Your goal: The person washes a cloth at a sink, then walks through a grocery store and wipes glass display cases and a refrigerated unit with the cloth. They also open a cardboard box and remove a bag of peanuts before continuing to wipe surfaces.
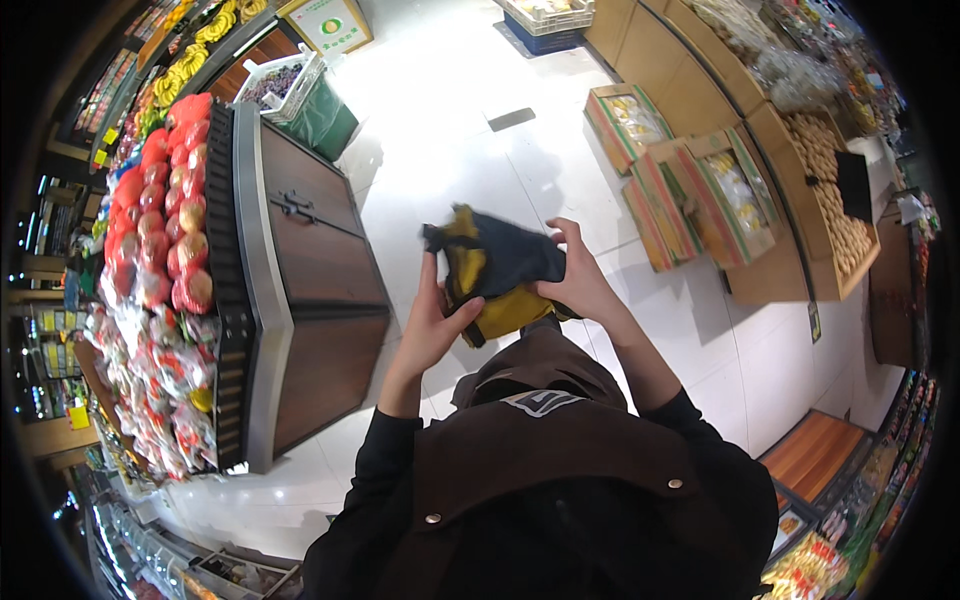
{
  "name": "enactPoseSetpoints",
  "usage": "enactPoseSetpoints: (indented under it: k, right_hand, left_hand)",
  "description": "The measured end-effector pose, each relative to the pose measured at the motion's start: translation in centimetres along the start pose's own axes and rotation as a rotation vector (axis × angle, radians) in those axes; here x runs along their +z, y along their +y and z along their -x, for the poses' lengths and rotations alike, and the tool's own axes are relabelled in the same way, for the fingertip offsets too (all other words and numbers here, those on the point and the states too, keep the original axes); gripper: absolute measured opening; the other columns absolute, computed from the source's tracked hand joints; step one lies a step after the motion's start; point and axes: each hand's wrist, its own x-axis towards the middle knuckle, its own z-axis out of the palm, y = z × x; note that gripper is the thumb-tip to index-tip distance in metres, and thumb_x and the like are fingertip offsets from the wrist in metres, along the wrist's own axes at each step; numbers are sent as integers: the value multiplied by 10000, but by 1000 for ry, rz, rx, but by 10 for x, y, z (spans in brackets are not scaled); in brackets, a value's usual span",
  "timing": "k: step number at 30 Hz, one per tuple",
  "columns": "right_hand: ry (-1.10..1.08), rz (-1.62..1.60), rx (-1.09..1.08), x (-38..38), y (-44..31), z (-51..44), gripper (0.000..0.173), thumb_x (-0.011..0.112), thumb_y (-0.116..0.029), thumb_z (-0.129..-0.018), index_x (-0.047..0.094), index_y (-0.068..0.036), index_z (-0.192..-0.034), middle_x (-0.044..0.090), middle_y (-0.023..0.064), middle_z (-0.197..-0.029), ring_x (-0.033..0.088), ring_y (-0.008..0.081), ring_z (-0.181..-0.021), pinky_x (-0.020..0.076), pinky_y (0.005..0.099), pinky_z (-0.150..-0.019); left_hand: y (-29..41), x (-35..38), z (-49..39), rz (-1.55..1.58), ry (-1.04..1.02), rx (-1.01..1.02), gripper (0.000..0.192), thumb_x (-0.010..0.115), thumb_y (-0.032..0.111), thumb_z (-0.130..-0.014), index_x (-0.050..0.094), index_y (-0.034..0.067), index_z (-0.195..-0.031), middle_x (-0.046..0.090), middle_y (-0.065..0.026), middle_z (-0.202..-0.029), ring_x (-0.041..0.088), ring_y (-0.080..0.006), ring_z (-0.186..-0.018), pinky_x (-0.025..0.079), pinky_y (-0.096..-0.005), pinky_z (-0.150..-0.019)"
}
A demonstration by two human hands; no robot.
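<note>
A dark blue and yellow fabric item, perhaps a small bag or pouch point(510, 259), is held up before my brown apron point(540, 442). My left hand point(439, 319) grips its left side, with the thumb over the yellow lower edge and the fingers partly hidden behind it. At the right side, my right hand point(581, 274) pinches the dark blue cloth between thumb and fingers. The item looks slightly blurred, and its inside cannot be made out.
A produce stand with wrapped apples point(161, 217) is on the left, beside a white crate of grapes point(296, 97) on a green bin. Cardboard fruit boxes point(731, 202) stand against the wooden display point(765, 277) on the right. White floor tiles point(450, 165) lie between.
</note>
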Motion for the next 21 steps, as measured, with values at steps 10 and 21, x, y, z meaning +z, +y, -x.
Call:
enactPoseSetpoints:
  k: [10, 21]
  right_hand:
    - [2, 46, -116, -45, -7, -329, 106, 588, -55, -890, 612, 1, -977, 584, 81, -1004, 594, 186, -911, 493, 304, -794]
    - [-98, -1293, 553, -46, 59, -693, 304, 562, -149, -975, 574, 32, -1218, 658, 117, -1147, 629, 211, -1077, 505, 351, -960]
  left_hand:
    - [51, -120, -265, 141, 160, -81, 665, 689, -49, -834, 317, 85, -1369, 646, -105, -1038, 630, -160, -977, 524, -293, -842]
    - [6, -319, -582, 504, 328, -139, 700, 549, 1, -952, 211, 191, -1534, 605, -55, -1082, 606, -126, -956, 525, -280, -787]
